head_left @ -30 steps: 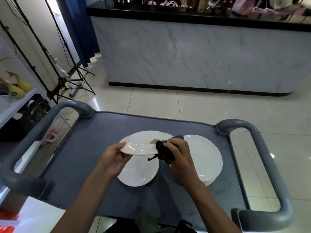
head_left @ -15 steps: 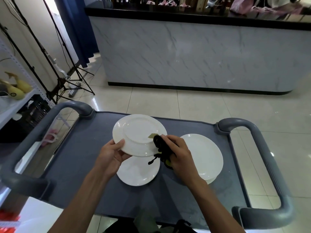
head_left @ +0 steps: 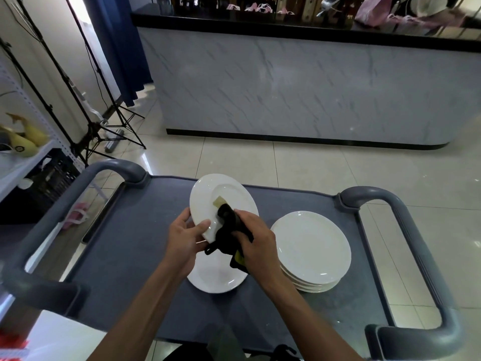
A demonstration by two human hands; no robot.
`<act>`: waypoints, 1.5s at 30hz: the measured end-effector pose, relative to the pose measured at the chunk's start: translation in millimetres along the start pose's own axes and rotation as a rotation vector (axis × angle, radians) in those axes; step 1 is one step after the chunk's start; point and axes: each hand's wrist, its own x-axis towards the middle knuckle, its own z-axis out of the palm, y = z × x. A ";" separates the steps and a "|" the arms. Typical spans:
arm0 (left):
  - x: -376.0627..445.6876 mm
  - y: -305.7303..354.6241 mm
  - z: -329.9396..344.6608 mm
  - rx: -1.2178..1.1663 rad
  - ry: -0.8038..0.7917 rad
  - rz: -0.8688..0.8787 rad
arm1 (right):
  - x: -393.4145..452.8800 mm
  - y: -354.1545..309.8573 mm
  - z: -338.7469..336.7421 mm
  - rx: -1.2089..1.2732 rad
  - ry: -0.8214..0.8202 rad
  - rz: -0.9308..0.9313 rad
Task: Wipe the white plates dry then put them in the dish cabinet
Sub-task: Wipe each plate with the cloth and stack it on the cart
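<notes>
Round glossy white plate (head_left: 221, 201) held tilted above the grey cart (head_left: 130, 243).
Its near rim is gripped by the left hand (head_left: 186, 238); a black cloth (head_left: 229, 230), clenched in the right hand (head_left: 256, 243), is pressed against its face.

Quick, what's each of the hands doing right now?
Left hand: holds the tilted white plate by its rim.
Right hand: grips a black cloth against that plate.

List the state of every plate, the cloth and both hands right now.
Held plate: tilted, lifted off the cart.
Single plate: flat on the cart.
Plate stack: flat, untouched.
Black cloth: pressed against the held plate.
Left hand: grips the held plate's rim.
Right hand: grips the cloth.
</notes>
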 end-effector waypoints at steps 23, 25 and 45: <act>20.9 3.9 -16.5 0.155 -0.200 0.022 | 81.8 -28.7 30.5 -0.164 0.062 -0.159; 22.1 4.9 -21.1 0.157 -0.207 0.032 | 89.1 -28.8 31.5 -0.187 0.027 -0.111; 34.9 39.3 -81.9 -0.176 -0.139 0.058 | 119.7 -34.1 26.1 -0.001 0.159 0.195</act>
